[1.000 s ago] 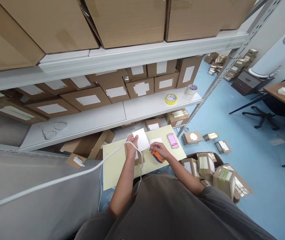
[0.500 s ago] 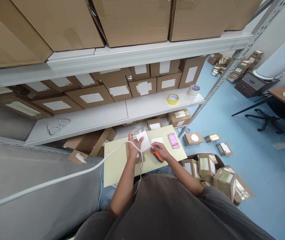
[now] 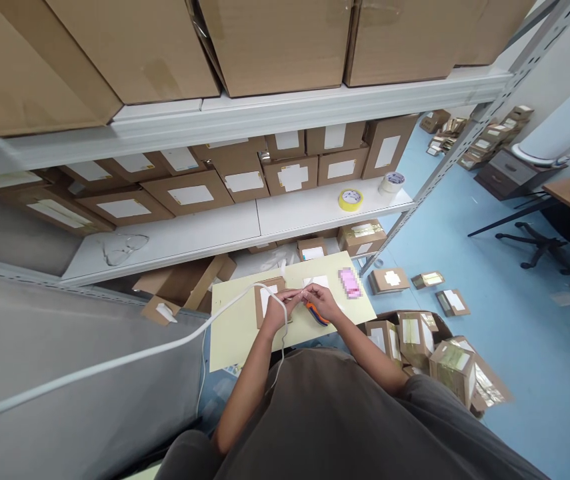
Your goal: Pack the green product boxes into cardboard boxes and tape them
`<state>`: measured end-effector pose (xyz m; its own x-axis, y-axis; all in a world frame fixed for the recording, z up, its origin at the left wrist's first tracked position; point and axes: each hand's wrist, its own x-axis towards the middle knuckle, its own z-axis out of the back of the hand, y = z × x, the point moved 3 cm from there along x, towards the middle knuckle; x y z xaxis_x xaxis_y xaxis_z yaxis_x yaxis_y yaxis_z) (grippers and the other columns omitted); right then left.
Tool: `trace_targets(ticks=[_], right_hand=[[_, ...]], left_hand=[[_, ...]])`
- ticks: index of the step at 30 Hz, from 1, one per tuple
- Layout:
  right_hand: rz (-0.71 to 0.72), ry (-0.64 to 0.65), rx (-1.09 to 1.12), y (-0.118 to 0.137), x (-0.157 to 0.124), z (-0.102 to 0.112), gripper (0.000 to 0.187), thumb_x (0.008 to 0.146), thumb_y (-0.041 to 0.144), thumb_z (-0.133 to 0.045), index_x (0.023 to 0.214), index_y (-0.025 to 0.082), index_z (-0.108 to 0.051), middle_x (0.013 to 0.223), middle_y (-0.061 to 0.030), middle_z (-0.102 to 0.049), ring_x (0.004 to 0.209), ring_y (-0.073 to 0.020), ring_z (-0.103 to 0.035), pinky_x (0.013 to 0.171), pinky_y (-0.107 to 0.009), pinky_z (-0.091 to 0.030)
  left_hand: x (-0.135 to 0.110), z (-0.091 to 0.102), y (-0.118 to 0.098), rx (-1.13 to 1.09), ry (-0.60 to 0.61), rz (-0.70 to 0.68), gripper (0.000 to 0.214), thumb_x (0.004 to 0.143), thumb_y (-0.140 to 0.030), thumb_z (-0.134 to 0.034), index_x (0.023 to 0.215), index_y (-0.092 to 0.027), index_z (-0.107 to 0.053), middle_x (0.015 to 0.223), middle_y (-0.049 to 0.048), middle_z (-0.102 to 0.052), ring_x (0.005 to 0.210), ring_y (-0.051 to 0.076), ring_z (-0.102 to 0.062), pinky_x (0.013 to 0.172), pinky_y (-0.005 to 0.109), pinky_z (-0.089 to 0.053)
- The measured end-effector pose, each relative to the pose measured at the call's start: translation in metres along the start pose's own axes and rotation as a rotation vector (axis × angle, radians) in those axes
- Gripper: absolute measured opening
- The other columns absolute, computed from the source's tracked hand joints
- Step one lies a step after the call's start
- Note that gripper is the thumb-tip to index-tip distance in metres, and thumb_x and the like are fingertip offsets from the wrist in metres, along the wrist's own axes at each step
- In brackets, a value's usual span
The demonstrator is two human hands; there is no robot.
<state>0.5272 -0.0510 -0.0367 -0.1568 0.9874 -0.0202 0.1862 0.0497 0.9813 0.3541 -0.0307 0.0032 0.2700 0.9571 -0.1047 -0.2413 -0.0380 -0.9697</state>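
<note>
Over the pale yellow board [image 3: 235,333], my left hand [image 3: 282,308] and my right hand [image 3: 321,301] meet with their fingertips pinched together. What lies between the fingers is too small to make out. Beneath my left hand is a flat brown cardboard box [image 3: 261,313] with a white label [image 3: 265,297] on it. An orange and blue tool [image 3: 319,316] sits below my right hand, partly covered by it. Just beyond the right hand lies a white sheet or pad [image 3: 321,281]. A pink item [image 3: 349,283], pixelated, is at the board's right end.
A white cable [image 3: 165,345] arches in front of my left hand. Shelves hold labelled cardboard boxes [image 3: 189,195], a yellow tape roll [image 3: 350,199] and a clear tape roll [image 3: 393,181]. To the right, taped boxes [image 3: 449,367] fill a large carton; several more lie on the blue floor.
The white square sheet that my left hand held up is no longer visible there. My left hand has lowered and moved right, its fingers now closed against those of the right hand.
</note>
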Motion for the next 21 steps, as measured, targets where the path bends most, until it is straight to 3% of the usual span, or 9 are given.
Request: trace_targets(ticks=[3,8,13,15,21], right_hand=[[0.001,-0.008,-0.017,0.003,-0.003,-0.001,0.048,0.093,0.073,-0.076,0.093,0.026,-0.070,0.083,-0.0024,-0.072,0.079,-0.0217,-0.068,0.082,-0.038,-0.057],[-0.020,0.005,0.021,0.000,-0.006,-0.003,0.048,0.092,0.073,-0.077,0.093,0.026,-0.068,0.084,-0.0020,-0.071,0.079,-0.0217,-0.068,0.081,-0.038,-0.058],[-0.006,-0.014,-0.002,-0.005,-0.009,-0.005,0.044,0.093,0.071,-0.075,0.094,0.027,-0.068,0.079,-0.0009,-0.068,0.078,-0.0222,-0.068,0.079,-0.038,-0.058],[-0.001,0.006,-0.005,-0.008,-0.010,-0.005,0.043,0.093,0.069,-0.076,0.093,0.027,-0.068,0.078,-0.0010,-0.067,0.078,-0.0227,-0.068,0.080,-0.038,-0.058],[-0.055,-0.048,0.059,-0.023,-0.014,-0.003,0.044,0.088,0.069,-0.076,0.083,0.029,-0.059,0.074,-0.0007,-0.066,0.072,-0.0231,-0.066,0.075,-0.039,-0.058]], left_hand=[[-0.001,-0.001,0.003,-0.022,-0.015,0.031,0.050,0.081,-0.070,-0.082,0.091,-0.022,-0.090,0.097,0.0113,-0.087,0.094,0.032,-0.079,0.093,0.046,-0.065],[-0.004,-0.008,0.013,-0.122,-0.103,0.126,0.057,0.086,-0.072,-0.073,0.097,-0.018,-0.089,0.098,0.0136,-0.086,0.096,0.029,-0.080,0.084,0.039,-0.065],[-0.013,-0.018,0.015,-0.139,-0.097,0.046,0.051,0.082,-0.068,-0.082,0.101,-0.021,-0.089,0.109,0.0129,-0.086,0.099,0.029,-0.080,0.088,0.040,-0.066],[-0.015,-0.016,0.019,-0.149,-0.111,0.034,0.049,0.081,-0.068,-0.083,0.096,-0.021,-0.089,0.105,0.0126,-0.086,0.098,0.028,-0.080,0.090,0.040,-0.066],[-0.019,0.006,0.041,-0.288,-0.394,0.149,0.061,0.073,-0.077,-0.084,0.089,-0.019,-0.084,0.083,0.0091,-0.081,0.074,0.021,-0.075,0.072,0.034,-0.064]])
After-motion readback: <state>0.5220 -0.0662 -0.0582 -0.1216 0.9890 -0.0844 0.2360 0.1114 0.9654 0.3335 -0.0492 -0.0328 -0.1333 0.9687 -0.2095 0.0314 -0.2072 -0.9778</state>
